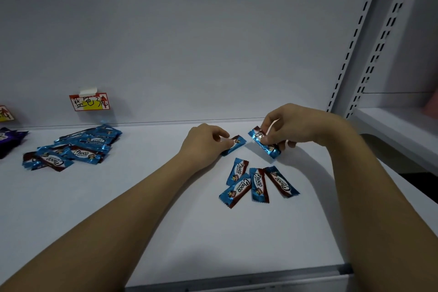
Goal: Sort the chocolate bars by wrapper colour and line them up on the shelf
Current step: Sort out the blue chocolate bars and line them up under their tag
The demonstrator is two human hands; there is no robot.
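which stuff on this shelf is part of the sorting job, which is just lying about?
Job:
- blue bar pinched by left hand
- blue bar held in right hand
- four loose blue bars below the hands
- blue pile at left
- purple wrappers at far left edge
- shelf

Lying about:
- handwritten red-and-yellow tag on the back panel
- slotted uprights at right

Each hand, left hand point(205, 138) and right hand point(288, 125), pinches one blue bar on the shelf point(118, 208).
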